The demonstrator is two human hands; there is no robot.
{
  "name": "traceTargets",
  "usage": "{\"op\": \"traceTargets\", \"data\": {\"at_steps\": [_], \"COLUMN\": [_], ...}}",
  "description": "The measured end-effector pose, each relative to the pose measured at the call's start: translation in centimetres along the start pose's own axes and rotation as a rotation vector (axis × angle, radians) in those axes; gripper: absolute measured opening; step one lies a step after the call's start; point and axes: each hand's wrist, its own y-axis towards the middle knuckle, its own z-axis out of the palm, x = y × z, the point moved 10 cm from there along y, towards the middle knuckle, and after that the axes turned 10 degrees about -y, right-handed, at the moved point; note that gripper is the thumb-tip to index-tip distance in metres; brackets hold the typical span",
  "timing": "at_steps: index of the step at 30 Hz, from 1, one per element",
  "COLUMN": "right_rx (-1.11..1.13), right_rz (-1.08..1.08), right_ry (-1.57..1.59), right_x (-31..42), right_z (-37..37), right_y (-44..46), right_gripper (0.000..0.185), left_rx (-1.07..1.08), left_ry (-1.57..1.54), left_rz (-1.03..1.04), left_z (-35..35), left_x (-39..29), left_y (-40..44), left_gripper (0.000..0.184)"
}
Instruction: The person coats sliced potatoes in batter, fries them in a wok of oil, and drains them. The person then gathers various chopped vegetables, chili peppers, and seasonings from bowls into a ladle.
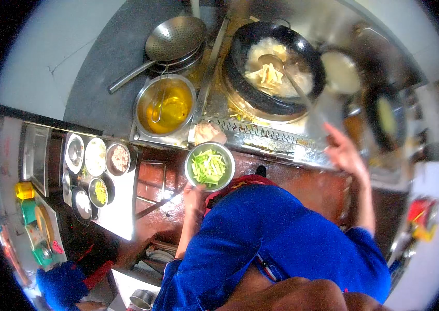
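Note:
My left hand [194, 198] grips the near rim of a small metal bowl [187, 168], which holds pale green vegetable strips [209, 167] that look like celery. At the stove front, my right hand [343, 150] is closed around the blurred end of a long-handled ladle [298, 89], one finger stretched along it. The ladle's head lies inside a black wok [305, 57], in whitish, bubbling liquid. Pale yellow slices [268, 76] are in and around the ladle head.
A metal pot of yellow oil [139, 111] stands left of the wok, below a perforated strainer [175, 39]. A pinkish cloth-like lump [210, 133] lies at the stove edge. Bowls of ingredients cover a side table [121, 207]. Another person's blue clothing [61, 285] shows lower left.

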Motion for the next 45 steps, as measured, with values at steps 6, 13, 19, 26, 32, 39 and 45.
{"op": "traceTargets", "data": {"at_steps": [6, 13, 19, 26, 32, 39, 45], "right_rx": [-0.048, -0.133, -0.051, -0.304, -0.537, -0.545, -0.468], "right_rz": [-0.189, -0.203, -0.237, -0.177, -0.081, -0.012, 0.045], "right_ry": [-0.267, -0.181, -0.489, -0.182, -0.32, -0.21, -0.147], "right_x": [-2.8, -0.5, -2.2, -9.5, -18.7, -20.6, -18.6], "right_z": [0.7, -2.7, -1.8, 1.2, 3.8, 4.0, 2.5], "right_y": [2.5, 1.3, 2.3, 5.1, 2.5, 3.4, 1.9], "right_gripper": [0.069, 0.07, 0.069, 0.073, 0.079, 0.078, 0.076], "left_rx": [-0.093, -0.093, -0.154, -0.025, 0.011, 0.15, 0.356], "left_ry": [-0.036, -0.007, 0.046, -0.049, 0.004, 0.482, 0.874], "left_rz": [-0.043, -0.01, -0.07, -0.082, -0.012, 0.163, 0.626], "left_z": [-0.1, 1.0, 0.2, 1.5, 4.3, 19.7, 35.2], "left_x": [0.5, 0.1, 0.5, 0.8, -1.1, -10.7, -14.1], "left_y": [-0.6, -1.1, -0.9, -0.5, -0.8, 3.3, 9.4], "left_gripper": [0.034, 0.029, 0.029, 0.043, 0.04, 0.034, 0.019]}}
